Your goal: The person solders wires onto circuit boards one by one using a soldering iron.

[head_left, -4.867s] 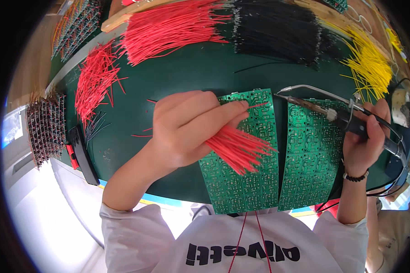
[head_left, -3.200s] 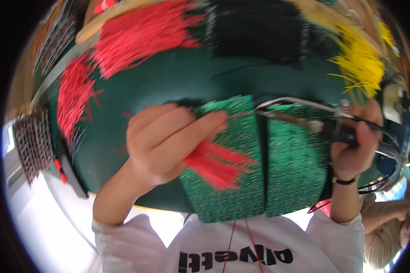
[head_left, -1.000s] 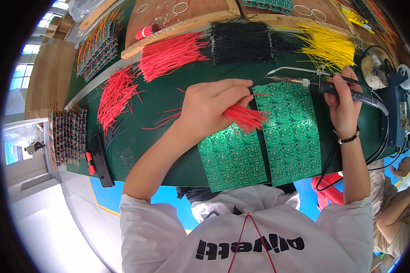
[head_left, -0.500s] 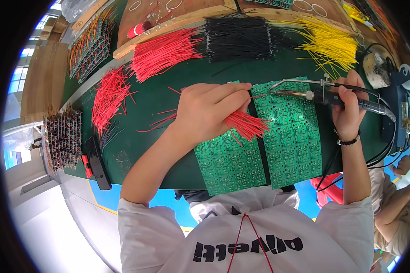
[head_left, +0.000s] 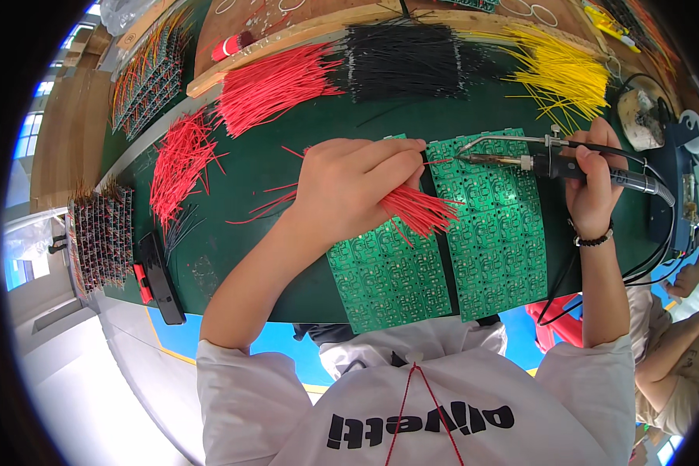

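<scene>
My left hand [head_left: 353, 186] is closed around a bundle of red wires [head_left: 421, 210], whose ends fan out on both sides of the fist. A single red wire pokes from its fingertips toward the right-hand green circuit board panel [head_left: 499, 256]. In my right hand [head_left: 596, 186] is a soldering iron [head_left: 555, 165] with a thin curved metal tube fixed above it. The iron's tip and the tube's end meet close to the wire's end, over the panel's upper left part; actual contact is too small to tell. A second green panel [head_left: 392, 279] lies partly under my left hand.
Piles of red wires [head_left: 276, 85], black wires [head_left: 404, 62] and yellow wires [head_left: 563, 74] line the table's back. More red wires [head_left: 182, 167] lie left, near wired boards [head_left: 101, 237] and a black tool with red parts [head_left: 161, 279]. A solder station [head_left: 679, 179] stands right, cables trailing; another person's arm [head_left: 683, 342] shows beyond.
The iron's tip and the single red wire's end have come closer together above the panel. The view has shifted slightly, so the table's left side sits a little farther left.
</scene>
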The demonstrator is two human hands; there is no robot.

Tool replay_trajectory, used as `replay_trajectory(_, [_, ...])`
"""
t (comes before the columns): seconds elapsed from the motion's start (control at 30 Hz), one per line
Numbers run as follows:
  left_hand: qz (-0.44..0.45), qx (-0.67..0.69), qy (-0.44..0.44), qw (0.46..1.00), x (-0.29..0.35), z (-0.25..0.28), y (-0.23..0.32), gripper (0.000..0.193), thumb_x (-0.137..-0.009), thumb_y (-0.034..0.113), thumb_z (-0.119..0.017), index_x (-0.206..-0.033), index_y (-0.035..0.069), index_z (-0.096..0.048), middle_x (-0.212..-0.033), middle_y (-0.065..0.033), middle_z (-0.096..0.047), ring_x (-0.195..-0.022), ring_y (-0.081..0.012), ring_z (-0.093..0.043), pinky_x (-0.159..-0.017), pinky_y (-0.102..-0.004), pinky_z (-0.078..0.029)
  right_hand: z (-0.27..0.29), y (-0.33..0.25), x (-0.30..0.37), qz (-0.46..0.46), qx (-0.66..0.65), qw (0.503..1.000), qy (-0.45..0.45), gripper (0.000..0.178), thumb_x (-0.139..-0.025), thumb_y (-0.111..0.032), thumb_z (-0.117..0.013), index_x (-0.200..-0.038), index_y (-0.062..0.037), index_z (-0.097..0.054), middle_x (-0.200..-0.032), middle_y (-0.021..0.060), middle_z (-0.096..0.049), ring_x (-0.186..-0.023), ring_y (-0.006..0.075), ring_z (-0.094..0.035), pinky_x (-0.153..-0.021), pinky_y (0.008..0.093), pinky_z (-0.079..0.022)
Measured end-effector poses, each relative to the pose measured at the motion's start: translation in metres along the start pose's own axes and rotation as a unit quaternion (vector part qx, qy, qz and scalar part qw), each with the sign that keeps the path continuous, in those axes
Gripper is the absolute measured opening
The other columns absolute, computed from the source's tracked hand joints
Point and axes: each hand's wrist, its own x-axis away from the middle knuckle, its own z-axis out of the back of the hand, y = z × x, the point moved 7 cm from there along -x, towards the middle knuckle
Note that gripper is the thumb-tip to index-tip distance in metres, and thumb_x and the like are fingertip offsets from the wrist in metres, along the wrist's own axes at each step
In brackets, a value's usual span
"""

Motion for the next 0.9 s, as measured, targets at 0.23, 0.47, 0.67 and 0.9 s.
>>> replay_trajectory(0.23, [0.003,0.0,-0.002,1.0,-0.0006,-0.001,-0.0001,0.015,-0.062,0.004,-0.064,-0.073,0.007,-0.054,-0.079,-0.0037,-0.063,-0.06,-0.0167,-0.06,-0.048,-0.0244,-0.046,-0.0009,0.0007,0.0007,0.004,0.005,1.0,0.006,0.022,-0.069,-0.01,-0.052,-0.061,-0.0089,-0.032,-0.056,-0.0006,-0.036,-0.044,0.003,-0.027,-0.035,0.0163,-0.021])
replay_trajectory(0.47, [0.004,0.005,-0.005,1.0,-0.0006,-0.0013,-0.0013,0.015,-0.062,0.003,-0.064,-0.072,0.006,-0.054,-0.078,-0.0042,-0.063,-0.061,-0.0166,-0.06,-0.048,-0.0244,-0.046,-0.0029,0.0002,0.0,0.003,0.002,1.0,-0.007,0.022,-0.069,-0.009,-0.051,-0.061,-0.0091,-0.031,-0.056,-0.0013,-0.036,-0.044,0.0032,-0.026,-0.035,0.0165,-0.02])
replay_trajectory(0.67, [0.003,-0.001,-0.004,1.0,0.001,-0.0018,-0.0015,0.015,-0.062,0.004,-0.064,-0.072,0.006,-0.054,-0.078,-0.004,-0.063,-0.06,-0.0163,-0.06,-0.048,-0.0242,-0.046,0.0023,-0.0011,-0.001,-0.002,-0.015,0.999,0.035,0.018,-0.069,-0.008,-0.048,-0.062,-0.0088,-0.03,-0.054,-0.0012,-0.034,-0.044,0.0035,-0.025,-0.035,0.0167,-0.019])
replay_trajectory(0.9, [0.024,0.007,-0.016,1.0,-0.0036,0.0019,0.0,0.012,-0.065,0.004,-0.061,-0.074,0.006,-0.054,-0.081,-0.0052,-0.062,-0.06,-0.0173,-0.06,-0.048,-0.0247,-0.045,0.0021,-0.0044,-0.0022,0.015,-0.011,1.0,0.024,0.019,-0.07,-0.008,-0.048,-0.062,-0.0088,-0.03,-0.054,-0.0012,-0.035,-0.043,0.0035,-0.025,-0.035,0.0166,-0.02])
